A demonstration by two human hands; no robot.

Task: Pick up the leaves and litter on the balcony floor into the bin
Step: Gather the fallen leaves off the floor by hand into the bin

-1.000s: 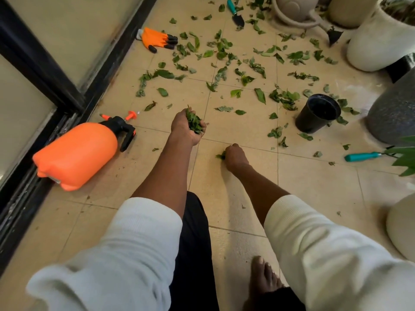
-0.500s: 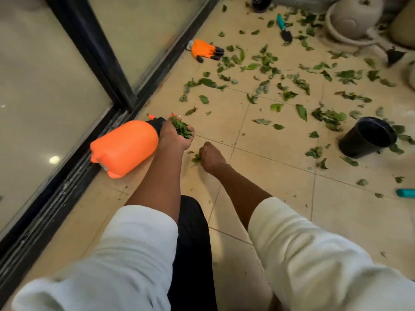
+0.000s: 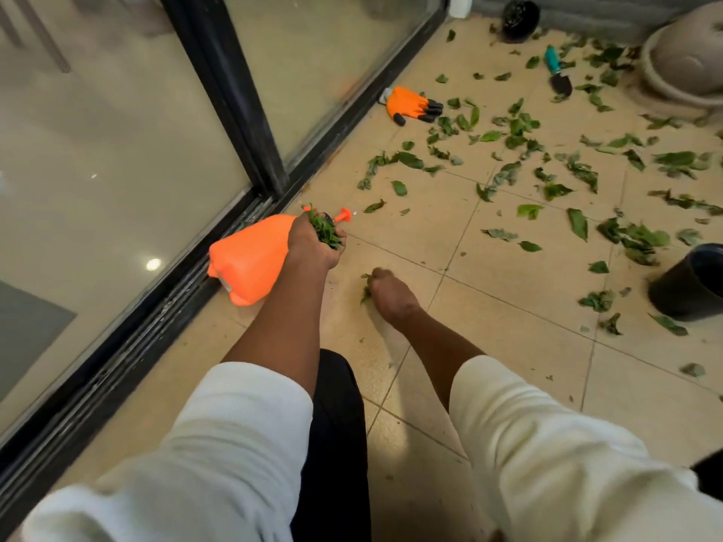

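Note:
My left hand (image 3: 313,248) is raised above the tiled floor and grips a bunch of green leaves (image 3: 324,228). My right hand (image 3: 389,293) is down on the tiles just to its right, fingers curled and pinching a small leaf (image 3: 366,293). Many green leaves (image 3: 520,131) lie scattered over the floor ahead and to the right. A black round bin (image 3: 692,283) stands at the right edge, with leaves around its base.
An orange spray bottle (image 3: 250,260) lies by the sliding door track (image 3: 164,303), partly behind my left hand. Orange gloves (image 3: 410,105) and a teal-handled trowel (image 3: 557,72) lie farther off. A grey pot (image 3: 688,56) and a small black pot (image 3: 520,15) sit at the back.
The view has swung left, bringing the glass door in and shifting the bin to the right edge. My hands keep their poses: left holding its bunch, right pinching a leaf on the floor.

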